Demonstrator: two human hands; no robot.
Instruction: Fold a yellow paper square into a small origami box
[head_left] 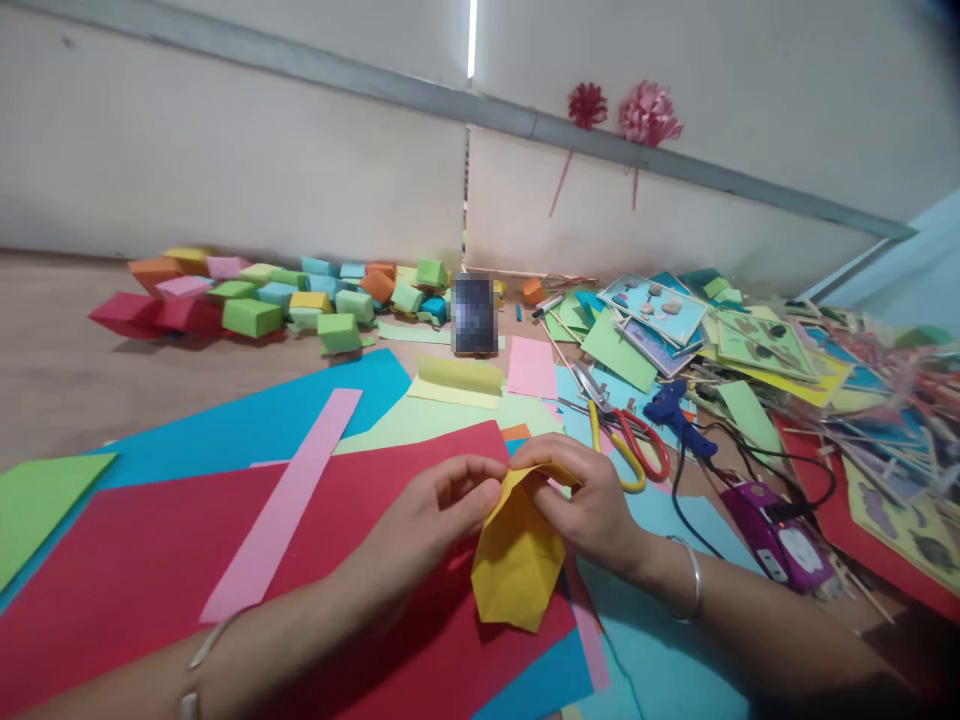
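A partly folded yellow paper piece (516, 560) is held upright above a large red sheet (150, 560). My left hand (431, 515) pinches its upper left edge with curled fingers. My right hand (589, 500) grips the upper right edge, thumb and fingers closed on the paper. Both wrists wear thin bangles. The fold's top opening sits between the two hands.
A pink paper strip (281, 505) lies on red and blue sheets. Several folded paper boxes (251, 315) sit at the back left. Scissors (626, 440), a blue glue gun (675, 412), a purple device (780, 535) and stacked craft cards (750, 340) crowd the right.
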